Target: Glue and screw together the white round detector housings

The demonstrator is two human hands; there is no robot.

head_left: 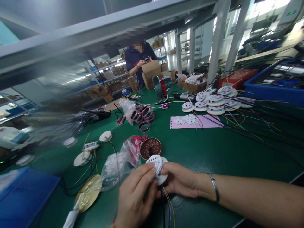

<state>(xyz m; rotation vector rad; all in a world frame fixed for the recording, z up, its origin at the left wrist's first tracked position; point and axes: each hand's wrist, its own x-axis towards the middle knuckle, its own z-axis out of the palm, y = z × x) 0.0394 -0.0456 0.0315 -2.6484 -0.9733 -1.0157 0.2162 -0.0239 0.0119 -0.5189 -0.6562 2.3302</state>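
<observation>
My left hand [137,191] is closed with its fingertips on a white printed disc [156,162] that has a row of small slots. My right hand [181,181] grips a white round housing [163,180] just behind and below that disc. The two pieces overlap, and whether they are joined I cannot tell. Several thin coloured wires [169,202] hang down from under the housing. Just beyond the hands is a round brown tin [150,148] with a dark lump inside. Beside it lies a clear plastic bag [118,164] of small white pieces.
A gold lid [89,192] with a white-wrapped tool lies at the left, near wired white discs [82,158]. Farther off are black-and-red rings [144,126], a pink sheet [204,121] with printed discs, stacked wired housings [215,104] and a blue crate [273,91]. A person [140,60] stands beyond the table.
</observation>
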